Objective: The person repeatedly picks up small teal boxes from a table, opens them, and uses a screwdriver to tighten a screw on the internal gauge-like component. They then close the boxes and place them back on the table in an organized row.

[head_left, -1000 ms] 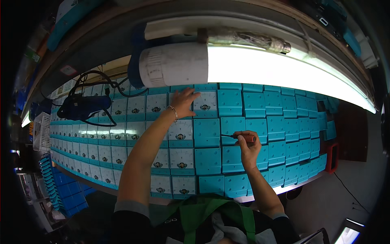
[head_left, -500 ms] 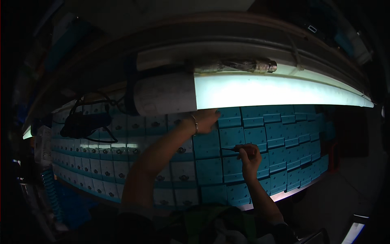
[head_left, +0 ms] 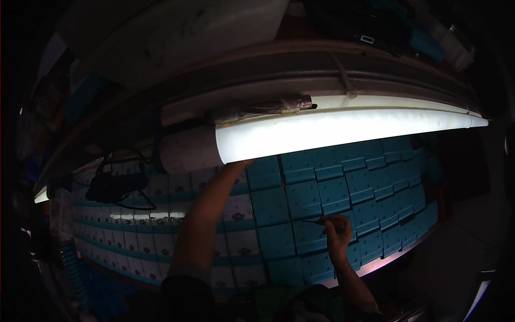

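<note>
A thin dark-shafted screwdriver [head_left: 313, 221] is gripped in my right hand [head_left: 339, 234], its tip pointing left, above the rows of teal box-like pieces [head_left: 308, 236]. Whether the tip touches a piece cannot be made out. My left arm reaches up and away, so that only the bracelet and the edge of my left hand [head_left: 248, 163] show; the bright tube lamp [head_left: 343, 131] hides the fingers. Beside that arm are rows of white-faced pieces [head_left: 238, 208] with small round metal fittings.
Low across the far side runs the lamp, with a clear-wrapped rod [head_left: 268, 107] lying behind it. A dark corded device [head_left: 115, 188] hangs or rests over the white-faced rows at left. A coiled teal hose [head_left: 72, 273] is at the lower left, a red object [head_left: 445, 201] at the right.
My left hand has moved farther off and gone behind the lamp. The right hand, still holding the screwdriver, sits slightly lower in the picture; the view itself has shifted.
</note>
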A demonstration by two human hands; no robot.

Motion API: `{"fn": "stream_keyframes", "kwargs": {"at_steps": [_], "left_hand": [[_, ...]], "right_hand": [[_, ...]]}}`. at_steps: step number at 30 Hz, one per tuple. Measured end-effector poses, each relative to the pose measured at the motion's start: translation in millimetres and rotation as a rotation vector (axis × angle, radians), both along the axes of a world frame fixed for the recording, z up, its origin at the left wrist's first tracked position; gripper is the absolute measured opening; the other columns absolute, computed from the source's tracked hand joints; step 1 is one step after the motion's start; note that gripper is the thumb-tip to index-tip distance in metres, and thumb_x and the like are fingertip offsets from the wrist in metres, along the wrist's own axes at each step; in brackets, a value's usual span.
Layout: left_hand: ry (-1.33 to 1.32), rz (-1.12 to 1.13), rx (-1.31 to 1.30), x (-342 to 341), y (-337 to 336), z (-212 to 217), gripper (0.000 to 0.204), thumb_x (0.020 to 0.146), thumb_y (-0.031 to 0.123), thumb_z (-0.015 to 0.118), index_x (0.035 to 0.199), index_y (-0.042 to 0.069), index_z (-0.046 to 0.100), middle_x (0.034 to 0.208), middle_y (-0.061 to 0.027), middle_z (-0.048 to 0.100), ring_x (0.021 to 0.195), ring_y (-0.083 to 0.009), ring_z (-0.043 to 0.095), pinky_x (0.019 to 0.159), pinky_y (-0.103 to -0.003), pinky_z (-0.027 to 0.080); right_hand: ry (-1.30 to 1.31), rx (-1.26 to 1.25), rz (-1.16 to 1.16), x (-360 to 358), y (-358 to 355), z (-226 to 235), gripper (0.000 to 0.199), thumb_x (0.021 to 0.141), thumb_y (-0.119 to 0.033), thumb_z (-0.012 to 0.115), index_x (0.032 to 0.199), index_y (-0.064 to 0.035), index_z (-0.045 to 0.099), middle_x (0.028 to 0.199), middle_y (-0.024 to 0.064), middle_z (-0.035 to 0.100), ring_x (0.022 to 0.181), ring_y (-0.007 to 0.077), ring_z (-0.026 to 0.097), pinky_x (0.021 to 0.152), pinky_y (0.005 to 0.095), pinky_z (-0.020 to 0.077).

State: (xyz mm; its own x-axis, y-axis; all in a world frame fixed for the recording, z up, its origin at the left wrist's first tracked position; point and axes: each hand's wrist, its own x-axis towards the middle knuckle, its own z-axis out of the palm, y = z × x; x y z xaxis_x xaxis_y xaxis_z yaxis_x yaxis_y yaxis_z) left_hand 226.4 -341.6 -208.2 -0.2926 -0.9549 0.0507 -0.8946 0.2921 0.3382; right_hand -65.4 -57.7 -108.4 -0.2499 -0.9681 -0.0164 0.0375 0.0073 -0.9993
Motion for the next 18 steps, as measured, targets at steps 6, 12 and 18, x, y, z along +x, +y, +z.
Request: {"fn": "stream_keyframes", "kwargs": {"at_steps": [6,12,18], "left_hand": [[-0.125,0.010,0.028,29.0,-27.0,17.5,0.062,0.071,0.023,0.072,0.125,0.004,0.048,0.114,-0.0221,0.057,0.105,-0.0384,0.056,0.090,-0.044,0.047],[-0.094,0.016,-0.055,23.3,-15.6,25.5,0.067,0.066,0.021,0.074,0.126,0.005,0.048,0.113,-0.0225,0.056,0.106,-0.0375,0.055,0.089,-0.044,0.047],[0.376,-0.032,0.015,-8.1,48.7,97.2,0.087,0.056,0.014,0.080,0.133,0.008,0.042,0.123,-0.0195,0.045,0.113,-0.0369,0.050,0.097,-0.043,0.044]], "right_hand": [[0.029,0.042,-0.032,-2.5,11.1,-2.8,0.020,0.086,-0.009,0.062,0.100,-0.0011,0.051,0.090,0.0141,0.066,0.084,0.0192,0.065,0.060,0.0254,0.0491],[0.047,0.001,0.022,7.9,10.2,1.1,0.018,0.087,-0.004,0.061,0.103,-0.0002,0.052,0.093,0.0119,0.066,0.081,0.0131,0.063,0.064,0.0236,0.0490],[0.073,-0.144,0.094,11.5,8.6,38.7,0.021,0.089,-0.003,0.058,0.109,0.0008,0.051,0.101,0.0130,0.065,0.093,0.0166,0.063,0.078,0.0271,0.0504]]}}
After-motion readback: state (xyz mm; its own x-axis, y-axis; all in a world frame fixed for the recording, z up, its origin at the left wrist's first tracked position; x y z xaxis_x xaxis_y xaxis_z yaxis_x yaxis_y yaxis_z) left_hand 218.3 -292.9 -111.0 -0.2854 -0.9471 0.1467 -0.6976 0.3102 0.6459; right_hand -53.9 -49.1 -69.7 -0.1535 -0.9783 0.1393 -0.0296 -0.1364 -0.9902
